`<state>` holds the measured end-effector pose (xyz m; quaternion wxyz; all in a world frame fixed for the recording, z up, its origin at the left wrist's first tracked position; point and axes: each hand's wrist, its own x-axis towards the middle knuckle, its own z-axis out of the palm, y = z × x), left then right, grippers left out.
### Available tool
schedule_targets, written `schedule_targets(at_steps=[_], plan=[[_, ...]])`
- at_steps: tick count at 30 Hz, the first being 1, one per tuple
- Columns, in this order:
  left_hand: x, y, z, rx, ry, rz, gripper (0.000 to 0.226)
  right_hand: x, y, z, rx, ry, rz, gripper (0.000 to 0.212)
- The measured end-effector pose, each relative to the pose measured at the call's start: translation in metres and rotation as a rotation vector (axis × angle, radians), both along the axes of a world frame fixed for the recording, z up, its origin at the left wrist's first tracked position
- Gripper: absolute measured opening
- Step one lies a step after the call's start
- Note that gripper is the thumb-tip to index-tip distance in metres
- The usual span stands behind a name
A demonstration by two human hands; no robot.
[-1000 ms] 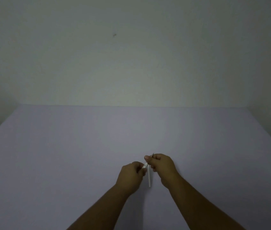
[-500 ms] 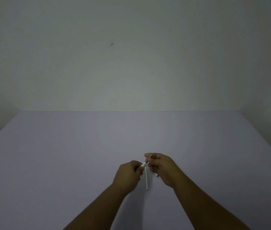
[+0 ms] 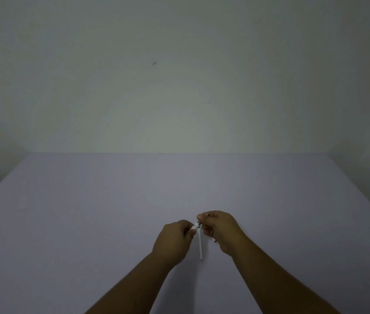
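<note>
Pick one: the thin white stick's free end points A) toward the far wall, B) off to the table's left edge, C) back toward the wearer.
C: the white stick starts where the left hand and right hand meet at its top, and runs back toward the wearer.

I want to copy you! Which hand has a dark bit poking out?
The right hand: a dark tip shows beneath it. The left hand pinches a white piece.

Table (image 3: 77,223): stood before the wall (image 3: 179,87), far edge against it.
Left hand (image 3: 175,240): was over the table's near middle, left of the right hand (image 3: 221,230) (fingertips nearly meeting).
Thin rod (image 3: 200,245): hung between both hands, pointing toward the person.
</note>
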<state>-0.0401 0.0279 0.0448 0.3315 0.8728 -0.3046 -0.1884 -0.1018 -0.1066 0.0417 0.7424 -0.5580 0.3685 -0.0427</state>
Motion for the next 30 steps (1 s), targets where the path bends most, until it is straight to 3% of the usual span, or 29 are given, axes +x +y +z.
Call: schedule_targets(at_steps=[1,3,7,12,14,16,20,22,26,28,30], plan=[[0.0,0.001,0.0,0.004,-0.004,0.004,0.021,0.0,0.0,0.001,0.052,-0.05,-0.019,0.002],[0.001,0.002,0.0,0.006,-0.017,0.011,0.021,0.0,0.0,0.001,0.113,-0.108,-0.04,0.014],[0.002,0.003,0.002,0.014,-0.02,0.007,0.02,0.0,0.002,0.001,0.026,0.015,-0.016,0.017],[0.004,0.002,0.004,0.033,-0.059,0.006,0.02,0.0,0.0,0.004,0.124,-0.098,-0.039,0.009],[0.004,0.002,0.004,0.029,-0.072,0.006,0.021,0.002,0.001,0.005,0.117,-0.049,-0.039,0.003],[0.004,0.002,0.004,0.027,-0.076,-0.001,0.021,0.002,0.003,0.003,0.05,0.026,-0.033,0.017],[0.006,0.002,0.005,0.035,-0.08,0.0,0.022,0.004,0.004,0.004,0.085,-0.059,-0.048,0.005],[0.007,0.002,0.004,0.033,-0.09,0.005,0.022,0.006,0.004,0.005,0.13,-0.078,-0.073,0.013],[0.008,0.0,0.005,0.026,-0.093,0.004,0.022,0.007,0.005,0.006,0.033,0.03,-0.032,0.016],[0.009,0.0,0.005,0.029,-0.097,0.006,0.023,0.008,0.004,0.005,0.069,-0.029,-0.048,0.009],[0.01,0.0,0.005,0.031,-0.102,0.009,0.023,0.009,0.002,0.005,0.117,-0.092,-0.071,0.019]])
